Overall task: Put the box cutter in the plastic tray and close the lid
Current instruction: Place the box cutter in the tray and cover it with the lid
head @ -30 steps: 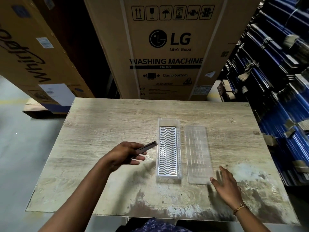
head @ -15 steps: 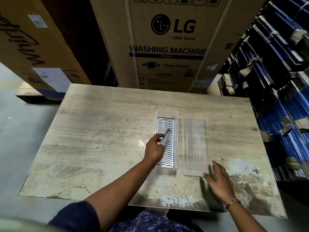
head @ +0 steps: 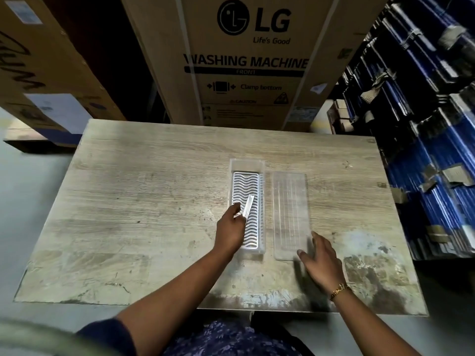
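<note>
Big cardboard box [head: 246, 60] behind desk's far edge: "LG", "Life's Good", "WASHING MACHINE", "FRONT", "Clamp bottom", "CAUTION" w/ warning triangle. Box at left [head: 38, 73]: partial black script, unreadable; white label, print too small.

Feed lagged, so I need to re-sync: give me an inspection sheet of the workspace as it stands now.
Surface: worn wooden table, scuffed and pale near the front edge.
Job's things: box cutter over the plastic tray, not yet let go; clear lid lies flat to the tray's right, off.
Clutter: nothing seen.
Hands: left hand holds the cutter; right hand open at the lid's near corner.
Cables: nothing seen.
Surroundings: washing machine carton behind; blue stacked goods at right.
</note>
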